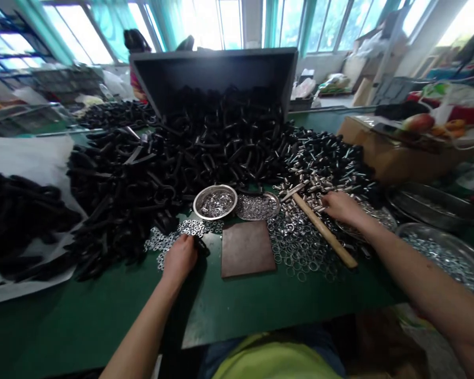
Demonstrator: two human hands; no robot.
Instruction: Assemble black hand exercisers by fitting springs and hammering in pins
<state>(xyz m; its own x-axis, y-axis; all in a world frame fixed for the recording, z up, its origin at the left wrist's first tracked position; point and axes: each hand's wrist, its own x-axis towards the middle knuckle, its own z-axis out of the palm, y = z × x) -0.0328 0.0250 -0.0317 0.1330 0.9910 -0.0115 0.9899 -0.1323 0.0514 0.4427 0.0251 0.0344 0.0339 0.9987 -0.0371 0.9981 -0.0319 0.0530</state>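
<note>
My left hand is closed around a black part that sticks out on its right side, beside scattered small metal washers. My right hand reaches into a heap of metal fittings, fingers pressed together at its edge; what they hold, if anything, is hidden. Between the hands a brown square block lies flat on the green table. A hammer with a wooden handle rests across the metal rings, its head on the fittings.
Behind the block sit a round metal bowl and a dish of small metal pieces. Black parts pile up before a grey bin. At right are a cardboard box and metal trays. A person is behind.
</note>
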